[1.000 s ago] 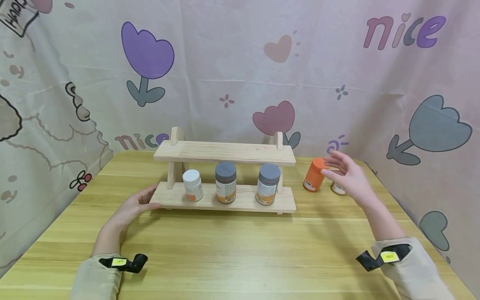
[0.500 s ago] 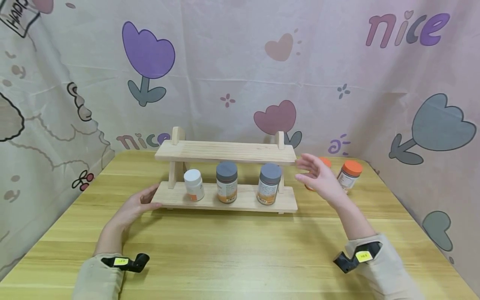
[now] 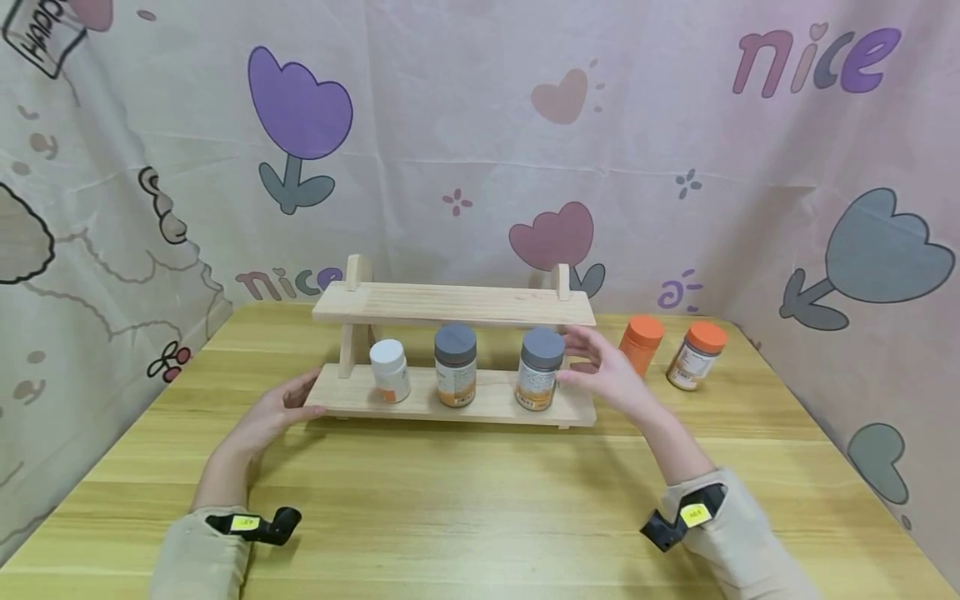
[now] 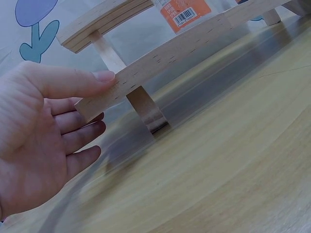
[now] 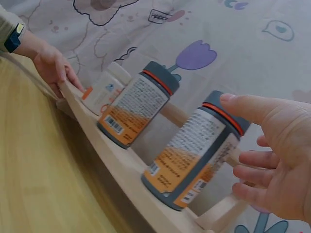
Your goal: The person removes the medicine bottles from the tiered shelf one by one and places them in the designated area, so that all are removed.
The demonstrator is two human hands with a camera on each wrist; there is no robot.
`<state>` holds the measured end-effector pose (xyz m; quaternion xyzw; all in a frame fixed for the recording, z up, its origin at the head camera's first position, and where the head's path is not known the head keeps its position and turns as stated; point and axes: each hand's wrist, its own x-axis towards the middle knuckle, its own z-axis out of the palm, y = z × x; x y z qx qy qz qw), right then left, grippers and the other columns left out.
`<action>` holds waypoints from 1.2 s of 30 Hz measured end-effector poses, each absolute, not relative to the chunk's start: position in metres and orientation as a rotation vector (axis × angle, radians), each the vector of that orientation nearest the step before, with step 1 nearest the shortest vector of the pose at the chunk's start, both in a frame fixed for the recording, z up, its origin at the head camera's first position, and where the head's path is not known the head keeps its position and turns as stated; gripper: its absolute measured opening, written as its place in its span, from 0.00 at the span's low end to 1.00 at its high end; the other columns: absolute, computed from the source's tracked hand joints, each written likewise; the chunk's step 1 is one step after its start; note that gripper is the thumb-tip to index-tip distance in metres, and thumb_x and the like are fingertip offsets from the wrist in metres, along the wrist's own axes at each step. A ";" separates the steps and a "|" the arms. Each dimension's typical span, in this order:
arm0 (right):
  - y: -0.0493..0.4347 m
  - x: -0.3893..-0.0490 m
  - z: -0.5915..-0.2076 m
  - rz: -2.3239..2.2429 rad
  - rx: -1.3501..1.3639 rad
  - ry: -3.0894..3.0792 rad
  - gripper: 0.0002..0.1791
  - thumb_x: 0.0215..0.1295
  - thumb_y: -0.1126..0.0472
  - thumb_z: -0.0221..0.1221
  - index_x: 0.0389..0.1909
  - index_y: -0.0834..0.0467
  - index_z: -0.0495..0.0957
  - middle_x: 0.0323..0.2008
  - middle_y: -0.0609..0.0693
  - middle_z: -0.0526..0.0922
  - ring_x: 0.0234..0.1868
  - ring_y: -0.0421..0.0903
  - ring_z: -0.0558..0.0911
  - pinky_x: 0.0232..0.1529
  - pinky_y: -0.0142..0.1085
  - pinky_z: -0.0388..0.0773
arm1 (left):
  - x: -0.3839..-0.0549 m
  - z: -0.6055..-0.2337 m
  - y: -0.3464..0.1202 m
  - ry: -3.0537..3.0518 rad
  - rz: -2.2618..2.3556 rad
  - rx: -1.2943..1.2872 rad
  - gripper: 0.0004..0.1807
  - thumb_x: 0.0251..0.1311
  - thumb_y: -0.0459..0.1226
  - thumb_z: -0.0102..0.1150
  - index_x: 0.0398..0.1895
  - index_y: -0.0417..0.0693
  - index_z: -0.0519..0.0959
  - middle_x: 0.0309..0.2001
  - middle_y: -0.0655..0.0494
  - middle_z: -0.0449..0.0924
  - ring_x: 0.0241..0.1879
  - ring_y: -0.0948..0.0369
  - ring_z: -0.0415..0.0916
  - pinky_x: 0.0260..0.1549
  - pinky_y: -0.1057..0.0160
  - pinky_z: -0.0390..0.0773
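A two-tier wooden shelf rack [image 3: 450, 302] stands on the table. My left hand [image 3: 268, 422] holds the left end of its lower board [image 4: 160, 60], thumb on the front edge and fingers behind. Along that board are a white bottle [image 3: 389, 372], a grey-lidded bottle [image 3: 455, 367] in the middle and another grey-lidded bottle [image 3: 538, 371] at the right. My right hand [image 3: 611, 379] is beside this last one, fingers spread and loosely bent. In the right wrist view its thumb [image 5: 243, 104] overlaps the grey lid, with the other fingers off the bottle's right side.
Right of the rack, an orange bottle [image 3: 643, 340] stands partly behind my right hand. Beside it is a white-labelled bottle [image 3: 693, 360] with an orange lid. A patterned curtain [image 3: 450, 100] hangs behind the wooden table [image 3: 450, 517].
My right hand has moved left, from beside the orange bottle to the right-hand grey-lidded bottle, uncovering the orange-lidded bottles. The left hand stays on the rack's end.
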<state>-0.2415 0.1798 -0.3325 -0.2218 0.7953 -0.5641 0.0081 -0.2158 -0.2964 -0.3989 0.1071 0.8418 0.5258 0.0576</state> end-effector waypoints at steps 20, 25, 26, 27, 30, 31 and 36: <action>0.155 -0.245 -0.350 -1.798 -0.662 2.546 0.37 0.51 0.68 0.67 0.62 0.68 0.61 0.52 0.64 0.73 0.51 0.57 0.74 0.51 0.46 0.73 | -0.216 -0.401 -0.298 2.566 1.581 0.311 0.43 0.60 0.38 0.58 0.70 0.31 0.44 0.69 0.32 0.45 0.67 0.38 0.45 0.60 0.42 0.50; 0.153 -0.244 -0.348 -1.786 -0.631 2.586 0.35 0.51 0.68 0.67 0.59 0.67 0.64 0.50 0.62 0.74 0.49 0.54 0.74 0.50 0.47 0.73 | -0.216 -0.400 -0.298 2.564 1.587 0.315 0.43 0.60 0.38 0.58 0.70 0.31 0.45 0.69 0.32 0.45 0.67 0.39 0.46 0.61 0.42 0.51; 0.153 -0.244 -0.348 -1.781 -0.626 2.599 0.34 0.51 0.67 0.67 0.59 0.67 0.64 0.49 0.62 0.74 0.48 0.54 0.74 0.50 0.48 0.73 | -0.216 -0.400 -0.297 2.563 1.586 0.318 0.43 0.60 0.38 0.58 0.70 0.32 0.44 0.69 0.32 0.45 0.67 0.38 0.46 0.61 0.42 0.51; 0.152 -0.243 -0.348 -1.774 -0.626 2.613 0.33 0.51 0.67 0.67 0.58 0.67 0.64 0.49 0.61 0.74 0.48 0.54 0.74 0.50 0.48 0.72 | -0.216 -0.399 -0.297 2.562 1.585 0.319 0.43 0.60 0.38 0.58 0.70 0.32 0.44 0.69 0.32 0.45 0.67 0.38 0.46 0.61 0.42 0.51; 0.152 -0.242 -0.347 -1.748 -0.625 2.667 0.33 0.50 0.66 0.67 0.57 0.67 0.66 0.48 0.60 0.75 0.48 0.54 0.74 0.50 0.49 0.72 | -0.215 -0.399 -0.297 2.564 1.580 0.317 0.43 0.60 0.38 0.58 0.70 0.31 0.44 0.69 0.32 0.45 0.67 0.38 0.46 0.61 0.42 0.51; 0.152 -0.242 -0.347 -1.735 -0.625 2.687 0.33 0.50 0.65 0.67 0.57 0.66 0.66 0.47 0.60 0.75 0.48 0.53 0.74 0.50 0.48 0.72 | -0.215 -0.399 -0.296 2.563 1.580 0.317 0.43 0.60 0.38 0.58 0.70 0.31 0.44 0.69 0.32 0.45 0.67 0.38 0.46 0.61 0.42 0.51; 0.155 -0.241 -0.347 -1.698 -0.617 2.753 0.32 0.50 0.65 0.67 0.57 0.66 0.67 0.46 0.60 0.76 0.47 0.53 0.75 0.48 0.43 0.73 | -0.215 -0.398 -0.297 2.558 1.586 0.311 0.43 0.60 0.38 0.58 0.70 0.32 0.44 0.69 0.33 0.45 0.67 0.39 0.46 0.61 0.43 0.51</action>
